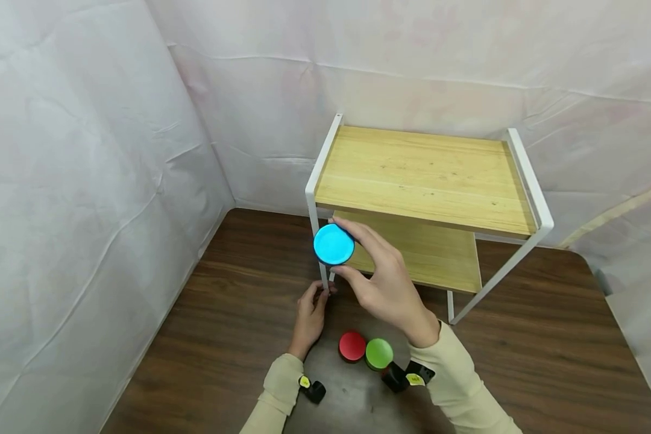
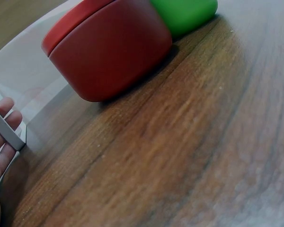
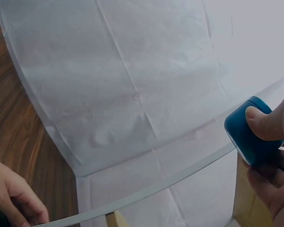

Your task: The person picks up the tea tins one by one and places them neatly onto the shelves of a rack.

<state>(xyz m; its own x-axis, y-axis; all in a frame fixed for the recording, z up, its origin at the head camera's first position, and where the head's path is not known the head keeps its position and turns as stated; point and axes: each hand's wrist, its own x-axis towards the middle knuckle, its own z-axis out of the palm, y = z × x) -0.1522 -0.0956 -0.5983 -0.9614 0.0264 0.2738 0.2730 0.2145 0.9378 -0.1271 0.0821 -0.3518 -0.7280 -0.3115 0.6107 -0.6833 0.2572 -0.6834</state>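
The blue tub (image 1: 333, 244) is up in the air, in front of the near left corner of a small shelf unit (image 1: 530, 181), its round lid facing the person; whether it touches the frame I can't tell. The right hand (image 1: 387, 289), at 4 o'clock from it, grips it between thumb and fingers. Between 6 and 7 o'clock, the left hand (image 1: 310, 319) has its fingers around the foot of the shelf's near left leg (image 1: 314, 217).

At 5 to 6 o'clock, nearer the person, a red tub (image 1: 352, 346) and a green tub (image 1: 379, 354) sit upright on the dark wood counter (image 1: 239, 301), side by side. The shelf's upper board (image 1: 428, 181) lies towards 2 o'clock, its lower board (image 1: 445, 259) towards 3. White sheeting (image 1: 412, 66) hangs behind at 12.

I'd judge the step in hand is carrying the blue tub at the shelf while the other hand braces the leg. The next move seems to call for a firm pinch, a steady frame and a path clear of the upper board's front edge, wherever the tub is to be set.
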